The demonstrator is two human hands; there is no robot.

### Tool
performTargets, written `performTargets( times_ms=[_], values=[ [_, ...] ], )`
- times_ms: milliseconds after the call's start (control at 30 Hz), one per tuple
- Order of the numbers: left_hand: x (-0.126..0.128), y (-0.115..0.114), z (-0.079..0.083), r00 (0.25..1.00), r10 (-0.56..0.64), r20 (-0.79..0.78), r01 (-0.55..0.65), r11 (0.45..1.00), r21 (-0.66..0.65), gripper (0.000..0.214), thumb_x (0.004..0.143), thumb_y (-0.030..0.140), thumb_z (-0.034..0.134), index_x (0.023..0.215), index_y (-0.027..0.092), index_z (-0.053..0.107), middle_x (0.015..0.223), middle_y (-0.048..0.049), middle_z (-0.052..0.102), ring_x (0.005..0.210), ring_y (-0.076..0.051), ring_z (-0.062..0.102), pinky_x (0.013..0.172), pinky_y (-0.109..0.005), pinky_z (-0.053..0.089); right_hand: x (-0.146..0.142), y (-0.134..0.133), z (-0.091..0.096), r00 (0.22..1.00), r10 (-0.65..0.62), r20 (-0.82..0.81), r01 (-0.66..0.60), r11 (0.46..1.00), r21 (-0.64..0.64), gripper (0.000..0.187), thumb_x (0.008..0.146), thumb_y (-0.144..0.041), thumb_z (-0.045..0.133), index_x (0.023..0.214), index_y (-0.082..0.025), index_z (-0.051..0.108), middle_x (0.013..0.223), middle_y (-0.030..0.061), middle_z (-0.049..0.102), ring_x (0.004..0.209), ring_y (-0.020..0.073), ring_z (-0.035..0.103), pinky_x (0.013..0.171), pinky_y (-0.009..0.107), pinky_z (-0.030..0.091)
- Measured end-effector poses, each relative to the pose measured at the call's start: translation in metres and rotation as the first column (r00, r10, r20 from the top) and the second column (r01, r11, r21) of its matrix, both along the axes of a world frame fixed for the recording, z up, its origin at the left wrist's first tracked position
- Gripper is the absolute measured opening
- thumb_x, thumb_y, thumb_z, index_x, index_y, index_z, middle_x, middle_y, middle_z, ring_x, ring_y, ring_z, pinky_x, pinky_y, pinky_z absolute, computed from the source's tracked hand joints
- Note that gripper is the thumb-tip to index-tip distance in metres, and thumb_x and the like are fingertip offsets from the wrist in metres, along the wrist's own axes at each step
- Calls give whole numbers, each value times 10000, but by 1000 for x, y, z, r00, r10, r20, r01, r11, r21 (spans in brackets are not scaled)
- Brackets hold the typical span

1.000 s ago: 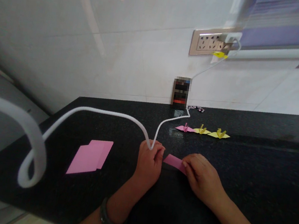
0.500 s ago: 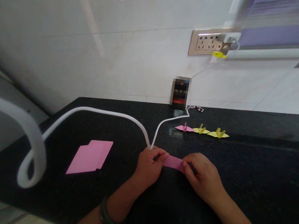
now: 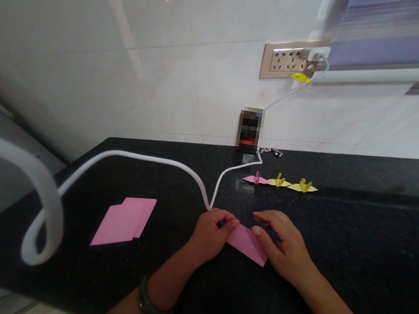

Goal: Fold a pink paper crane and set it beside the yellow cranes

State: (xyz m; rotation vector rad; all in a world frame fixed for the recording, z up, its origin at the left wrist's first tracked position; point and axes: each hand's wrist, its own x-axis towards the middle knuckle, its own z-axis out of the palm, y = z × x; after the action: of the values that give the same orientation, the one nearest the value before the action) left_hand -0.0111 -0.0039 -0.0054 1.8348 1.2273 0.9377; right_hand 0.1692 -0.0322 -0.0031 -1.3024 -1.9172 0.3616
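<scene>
My left hand (image 3: 214, 234) pinches one end of a pink strip of folded paper (image 3: 249, 244) between thumb and forefinger. The strip slants down to the right, over the dark countertop. At its right side is my right hand (image 3: 283, 245), with thumb and fingers apart; the thumb tip is at the paper's upper edge, and whether it touches I cannot tell. Pink paper sheets (image 3: 119, 225) lie overlapping to the left of my left hand. Beyond the hands a pink paper crane (image 3: 257, 179) stands in a row with two yellow paper cranes (image 3: 303, 187).
A white cable (image 3: 146, 157) loops across the left and passes beside my left hand. At the wall stands a device with a blurred screen (image 3: 250, 130), a beaded string (image 3: 273, 151) beside it. Above are a wall socket (image 3: 282, 61) and plug. The countertop (image 3: 56, 271) is dark stone.
My right hand has let go of the strip's right end, and its fingers have spread. That end has swung down toward me. My left hand keeps its pinch.
</scene>
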Motion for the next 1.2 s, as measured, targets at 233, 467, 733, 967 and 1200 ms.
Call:
performTargets(
  times_ms=[233,467,733,967,1200],
  values=[
    [1,0,-2,995,60,85,-59,998,-20,234,713,364,503,675,161,613,648,-20,586,633,-130,518,612,-236,383,-13,-1,-3,991,114,-66,-125,975,-182,215,796,-257,419,659,-183,567,618,13,533,602,131,496,578,258,383],
    [5,4,-3,907,134,399,-16,958,-285,355,742,424,439,829,121,602,758,-61,612,721,-154,543,679,-271,399,-6,4,-8,906,-114,-408,-28,945,-324,231,780,-331,456,713,-174,611,650,9,493,599,126,466,535,237,361],
    [9,-5,-5,843,-96,529,284,915,-288,336,670,380,557,882,122,597,772,-54,603,674,-142,531,635,-255,404,-15,1,-17,789,-158,-594,-174,869,-463,219,744,-350,507,668,-154,570,535,-25,458,488,84,391,458,208,313],
    [8,-4,-5,943,-74,325,175,940,-294,309,717,390,485,716,107,610,611,-15,538,534,-92,439,494,-201,336,-15,2,-12,728,-149,-669,-229,868,-442,161,726,-318,546,693,-161,560,574,-31,474,506,73,399,474,196,319],
    [10,-10,-3,972,-129,197,183,940,-289,328,716,403,470,686,107,609,586,-9,515,518,-87,413,459,-194,293,-15,1,-21,626,-191,-756,-315,825,-469,144,729,-299,555,732,-156,563,560,-28,482,447,61,381,427,194,297]
  ],
)
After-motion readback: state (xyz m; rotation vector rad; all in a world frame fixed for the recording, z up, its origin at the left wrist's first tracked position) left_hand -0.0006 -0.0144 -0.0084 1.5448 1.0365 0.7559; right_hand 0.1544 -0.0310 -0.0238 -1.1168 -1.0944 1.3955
